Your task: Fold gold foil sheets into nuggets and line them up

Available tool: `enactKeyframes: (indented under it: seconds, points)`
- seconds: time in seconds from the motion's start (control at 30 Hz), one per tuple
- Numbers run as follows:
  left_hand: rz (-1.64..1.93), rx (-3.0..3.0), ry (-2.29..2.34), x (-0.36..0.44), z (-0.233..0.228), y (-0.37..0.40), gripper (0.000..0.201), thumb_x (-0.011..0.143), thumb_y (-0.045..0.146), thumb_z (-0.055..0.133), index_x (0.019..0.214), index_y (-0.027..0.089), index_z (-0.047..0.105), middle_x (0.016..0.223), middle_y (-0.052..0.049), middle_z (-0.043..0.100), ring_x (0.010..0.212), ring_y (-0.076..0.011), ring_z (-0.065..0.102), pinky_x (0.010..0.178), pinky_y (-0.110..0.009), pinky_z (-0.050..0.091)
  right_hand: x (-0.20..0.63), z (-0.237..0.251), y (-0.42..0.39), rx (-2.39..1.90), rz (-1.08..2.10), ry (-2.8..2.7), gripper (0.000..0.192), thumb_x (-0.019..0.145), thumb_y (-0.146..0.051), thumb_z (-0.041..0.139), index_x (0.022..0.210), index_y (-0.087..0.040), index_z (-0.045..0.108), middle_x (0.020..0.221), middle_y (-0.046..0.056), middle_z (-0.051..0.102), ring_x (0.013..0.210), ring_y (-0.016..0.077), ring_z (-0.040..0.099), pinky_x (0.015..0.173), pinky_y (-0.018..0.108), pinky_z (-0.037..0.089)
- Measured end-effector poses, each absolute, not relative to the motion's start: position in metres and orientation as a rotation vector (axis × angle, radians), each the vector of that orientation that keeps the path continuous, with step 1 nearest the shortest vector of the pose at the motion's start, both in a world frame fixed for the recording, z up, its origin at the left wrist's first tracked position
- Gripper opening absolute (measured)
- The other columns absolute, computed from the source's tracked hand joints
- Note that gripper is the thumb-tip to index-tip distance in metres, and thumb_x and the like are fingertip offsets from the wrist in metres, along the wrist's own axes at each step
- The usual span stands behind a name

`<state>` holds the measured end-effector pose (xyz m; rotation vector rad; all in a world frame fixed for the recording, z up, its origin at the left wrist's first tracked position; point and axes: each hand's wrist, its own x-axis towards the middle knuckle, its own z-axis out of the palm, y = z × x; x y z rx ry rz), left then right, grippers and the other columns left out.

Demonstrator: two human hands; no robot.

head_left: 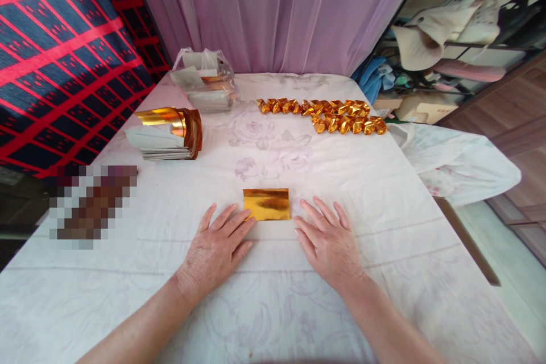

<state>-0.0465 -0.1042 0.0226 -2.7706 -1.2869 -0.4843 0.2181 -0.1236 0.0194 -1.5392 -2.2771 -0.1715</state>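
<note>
A gold foil paper sheet (267, 206) lies on the white flowered tablecloth (273, 256) in front of me, its far edge showing a narrow fold or raised strip. On its left, my left hand (215, 244) rests with fingers spread, the fingertips at the sheet's near left corner. My right hand (330, 242) lies flat to the right, fingers apart, its tips just beside the near right corner. Neither hand grips anything. Farther left stands a curved stack of gold foil paper (194, 133) with pale backs. Two rows of folded gold paper pieces (350, 124) sit at the back right.
A clear plastic bag (207, 82) with more paper stands at the back left. A blurred-out item (94, 205) is at the left edge. Beyond the right edge are a white plastic bag (469, 162) and shelves with a cap (420, 45). A purple curtain (281, 11) hangs behind.
</note>
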Motion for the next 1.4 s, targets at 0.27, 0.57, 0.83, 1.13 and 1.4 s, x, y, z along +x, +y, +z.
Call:
enactKeyframes:
  seconds: [0.27,0.57,0.83,1.13,1.4]
  points:
    - [-0.479,-2.783,-1.249,-0.042,0.026,-0.099,0.028,0.098,0.031,0.048,0.118,0.026,0.066,0.126,-0.003,0.068,0.12,-0.0278,0.058,0.113,-0.054,0.028,0.214,0.027,-0.111,-1.378,-0.1,-2.254,0.02,0.094,-0.018,0.052,0.107,-0.018,0.068,0.119,0.008,0.068,0.111,0.0228,0.058,0.097,0.039,0.042]
    - [-0.425,-2.772,-1.197,-0.031,0.036,-0.075,0.015,0.095,0.023,0.054,0.101,0.022,0.067,0.089,0.0,0.071,0.085,-0.0184,0.065,0.109,-0.049,0.035,0.21,0.03,-0.083,-1.288,0.021,-2.548,0.013,0.092,-0.019,0.059,0.1,-0.021,0.07,0.104,0.005,0.07,0.092,0.0202,0.062,0.079,0.035,0.047]
    - [-0.401,-2.706,-1.14,-0.027,0.035,-0.072,0.019,0.095,0.015,0.049,0.089,0.022,0.066,0.073,0.002,0.063,0.075,-0.0154,0.061,0.105,-0.044,0.038,0.21,0.018,-0.088,-1.285,0.05,-2.395,0.023,0.098,-0.023,0.049,0.103,-0.021,0.071,0.105,0.007,0.07,0.097,0.0197,0.062,0.084,0.035,0.047]
    - [-0.522,-2.71,-1.161,-0.027,0.031,-0.071,0.019,0.096,0.017,0.049,0.089,0.021,0.066,0.073,0.003,0.066,0.073,-0.0144,0.062,0.104,-0.041,0.039,0.207,0.016,-0.086,-1.286,0.076,-2.357,0.021,0.096,-0.028,0.052,0.104,-0.021,0.071,0.103,0.007,0.07,0.095,0.0201,0.061,0.082,0.035,0.046]
    - [-0.621,-2.814,-1.241,-0.035,0.029,-0.069,0.018,0.098,0.029,0.051,0.096,0.022,0.068,0.088,0.001,0.072,0.083,-0.015,0.066,0.106,-0.042,0.038,0.209,0.014,-0.085,-1.305,0.123,-2.29,0.022,0.097,-0.023,0.05,0.099,-0.022,0.072,0.097,0.005,0.069,0.091,0.018,0.061,0.083,0.033,0.047]
